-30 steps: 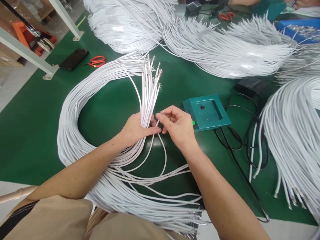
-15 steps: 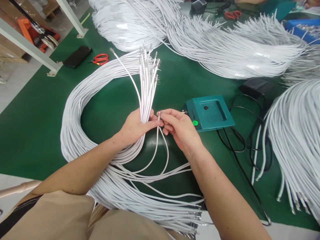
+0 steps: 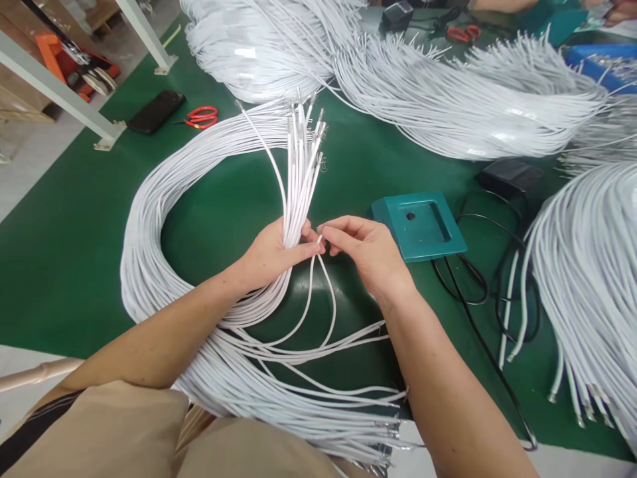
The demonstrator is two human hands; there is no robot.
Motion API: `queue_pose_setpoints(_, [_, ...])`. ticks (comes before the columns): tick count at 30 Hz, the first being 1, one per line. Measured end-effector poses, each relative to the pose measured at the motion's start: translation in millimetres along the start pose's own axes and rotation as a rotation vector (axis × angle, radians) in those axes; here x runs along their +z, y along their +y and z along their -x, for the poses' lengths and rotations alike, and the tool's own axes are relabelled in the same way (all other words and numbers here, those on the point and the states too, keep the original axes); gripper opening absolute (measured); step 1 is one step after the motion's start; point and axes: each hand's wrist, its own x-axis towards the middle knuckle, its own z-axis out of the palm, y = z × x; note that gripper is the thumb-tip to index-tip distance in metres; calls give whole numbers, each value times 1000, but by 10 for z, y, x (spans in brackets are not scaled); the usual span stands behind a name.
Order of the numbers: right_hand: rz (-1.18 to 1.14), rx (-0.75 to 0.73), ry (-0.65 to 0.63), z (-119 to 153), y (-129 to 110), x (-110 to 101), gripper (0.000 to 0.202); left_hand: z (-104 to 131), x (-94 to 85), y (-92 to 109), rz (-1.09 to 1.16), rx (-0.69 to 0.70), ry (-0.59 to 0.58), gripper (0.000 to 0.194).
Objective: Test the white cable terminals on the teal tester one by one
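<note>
Worktop [image 3: 64,265]: Surface and Items in Place

The worktop has a smooth green surface. A curved coil of white cables [image 3: 144,245] lies on its near left portion. Beyond the coil, at the left, a flat black object [image 3: 156,111] rests beside red-handled scissors [image 3: 202,117]. Further white bundles occupy the far left [image 3: 243,53], far middle [image 3: 468,113] and right side [image 3: 587,265]. A teal device [image 3: 403,242] with a recessed top sits right of centre, near a black box [image 3: 510,178] and black cords [image 3: 470,324]. A blue tray [image 3: 580,58] of small parts stands at the far right.
</note>
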Motion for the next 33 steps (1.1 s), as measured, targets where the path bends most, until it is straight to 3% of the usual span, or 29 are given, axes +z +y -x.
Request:
queue_pose_setpoints(5, [-65,48,16,-7,-2,8,13,7,-1,33,178,-95,-29,30])
queue_pose_setpoints(10, [-121,123,36,-7,31,59,9,1,-11,23,164,-77,-8,32])
queue_pose_setpoints(15, [-124,141,-6,-12,39,44,8,-13,-38,-4,142,-62,-69,51])
queue_pose_setpoints(26, [-35,83,-28,16,-8,45,33,-23,-85,19,59,-43,-169,36])
queue_pose_setpoints(30, [99,26,-34,1,28,35,24,-14,-83,26,69,-89,-109,47])
queue_pose_setpoints(33, [351,-187,6,4,77,26,12,-17,-75,30,189,-140,-87,48])
